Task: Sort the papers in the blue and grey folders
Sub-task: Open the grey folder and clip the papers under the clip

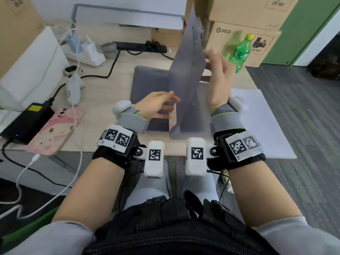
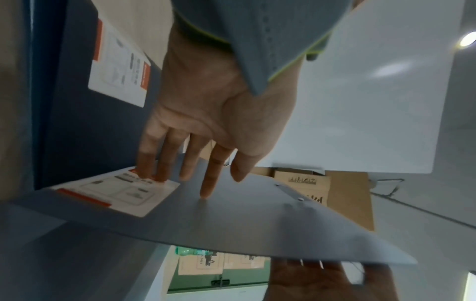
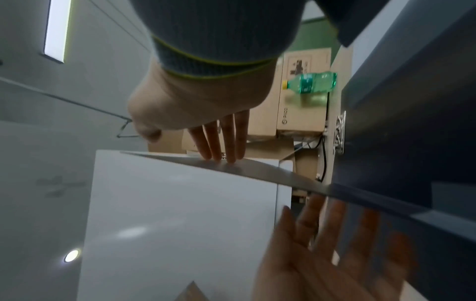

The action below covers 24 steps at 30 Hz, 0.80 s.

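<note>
A grey folder cover stands nearly upright on the desk, with a red-and-white label low on its left face. A darker blue-grey folder lies flat to its left; in the left wrist view it is the blue folder. My left hand touches the cover's left face with straight fingers beside the label. My right hand is on the cover's other side, straight fingers against its upper edge. A metal clip shows inside. White papers lie to the right.
A green bottle and cardboard boxes stand at the back right. A pink-cased phone, a black power unit, white cables and a power strip fill the left. The white papers overhang the desk's right edge.
</note>
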Available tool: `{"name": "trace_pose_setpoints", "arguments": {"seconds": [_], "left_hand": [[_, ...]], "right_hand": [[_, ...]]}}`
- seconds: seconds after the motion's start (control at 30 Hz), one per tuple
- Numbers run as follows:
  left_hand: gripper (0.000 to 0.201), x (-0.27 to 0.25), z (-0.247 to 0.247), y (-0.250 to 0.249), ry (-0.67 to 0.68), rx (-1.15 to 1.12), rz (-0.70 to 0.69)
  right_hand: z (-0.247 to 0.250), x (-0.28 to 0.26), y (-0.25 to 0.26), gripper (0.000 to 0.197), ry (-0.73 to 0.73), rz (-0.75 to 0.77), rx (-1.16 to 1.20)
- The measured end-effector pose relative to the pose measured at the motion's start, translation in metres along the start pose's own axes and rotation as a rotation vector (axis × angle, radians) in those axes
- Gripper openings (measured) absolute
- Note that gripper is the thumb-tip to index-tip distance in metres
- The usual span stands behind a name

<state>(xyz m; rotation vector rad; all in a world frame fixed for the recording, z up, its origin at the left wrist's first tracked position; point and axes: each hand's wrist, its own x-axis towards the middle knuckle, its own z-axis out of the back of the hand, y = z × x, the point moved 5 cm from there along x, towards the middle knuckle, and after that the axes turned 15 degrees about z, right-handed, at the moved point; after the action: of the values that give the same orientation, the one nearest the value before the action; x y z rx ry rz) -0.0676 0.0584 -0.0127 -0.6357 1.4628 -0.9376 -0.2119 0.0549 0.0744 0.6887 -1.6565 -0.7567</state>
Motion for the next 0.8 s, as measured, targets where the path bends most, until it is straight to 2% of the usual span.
{"name": "trace_pose_setpoints", "arguments": {"seconds": [0.1,0.2,0.37,0.4,0.47,0.5,0.57,0.67,0.7,0.77,0.8], "left_hand": [[0.031,-0.008,0.021,-0.003,-0.062,-0.129,-0.095],[0.03,-0.01,0.041,-0.001,-0.111,-0.259,-0.163],[0.022,-0.009,0.091,0.011,-0.286,-0.431,-0.116],[0.027,-0.003,0.111,0.023,-0.316,-0.463,-0.079],[0.052,0.012,0.146,0.047,-0.345,-0.503,-0.012],[0.058,0.024,0.165,0.063,-0.36,-0.576,0.017],[0.063,0.001,0.169,0.067,-0.343,-0.723,0.046],[0.032,-0.019,0.16,0.058,-0.21,-0.684,-0.06],[0.029,-0.023,0.158,0.062,-0.2,-0.635,-0.064],[0.025,-0.027,0.154,0.074,-0.218,-0.557,-0.09],[0.026,-0.027,0.175,0.088,-0.287,-0.533,-0.075]], "right_hand": [[-0.032,-0.004,-0.011,0.016,0.12,0.025,-0.007],[-0.055,-0.009,-0.027,0.008,0.275,-0.04,-0.003],[-0.093,-0.021,-0.055,0.009,0.429,-0.215,-0.076],[-0.101,-0.023,-0.061,0.01,0.452,-0.242,-0.091],[-0.113,-0.029,-0.072,0.01,0.498,-0.283,-0.113],[-0.119,-0.033,-0.078,0.01,0.523,-0.299,-0.116],[-0.124,-0.041,-0.089,0.01,0.567,-0.328,-0.144],[-0.115,-0.043,-0.1,0.012,0.581,-0.377,-0.171],[-0.112,-0.044,-0.105,0.014,0.573,-0.399,-0.172],[-0.107,-0.05,-0.116,0.021,0.565,-0.461,-0.19],[-0.128,-0.058,-0.128,0.022,0.606,-0.515,-0.191]]}}
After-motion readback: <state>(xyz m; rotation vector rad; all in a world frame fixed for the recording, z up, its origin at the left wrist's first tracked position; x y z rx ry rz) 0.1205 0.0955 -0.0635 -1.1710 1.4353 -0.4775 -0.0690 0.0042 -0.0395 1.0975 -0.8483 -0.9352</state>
